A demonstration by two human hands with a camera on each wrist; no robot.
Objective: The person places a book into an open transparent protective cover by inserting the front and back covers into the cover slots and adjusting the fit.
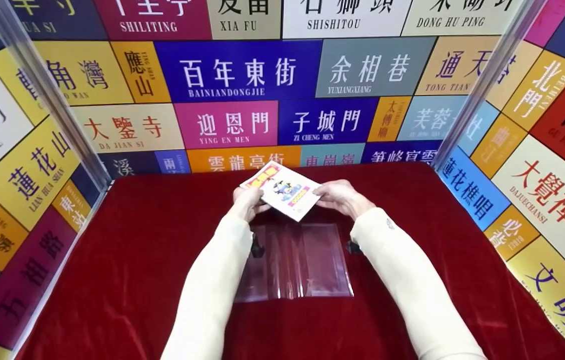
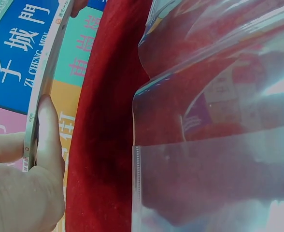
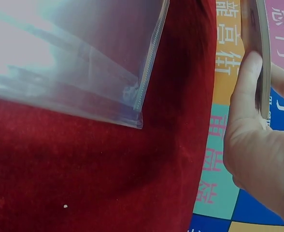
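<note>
A thin book (image 1: 290,190) with a white cover, a cartoon figure and a red-and-yellow title band is held up tilted above the table. My left hand (image 1: 247,202) pinches its left edge between thumb and fingers, and my right hand (image 1: 345,197) grips the opposite edge. Both wrist views show the book edge-on, its spine (image 2: 48,72) in the left one and its page edges (image 3: 264,63) in the right one. Below the hands a clear plastic book cover (image 1: 325,260) lies spread open, with creases down its middle and stitched-looking seams at the flap ends.
Dark red velvet cloth (image 1: 152,280) covers the table. Panels of colourful place-name signs (image 1: 242,70) stand behind and along both sides, with clear corner strips (image 1: 487,80) between them. A tiny white speck (image 3: 65,206) lies on the cloth.
</note>
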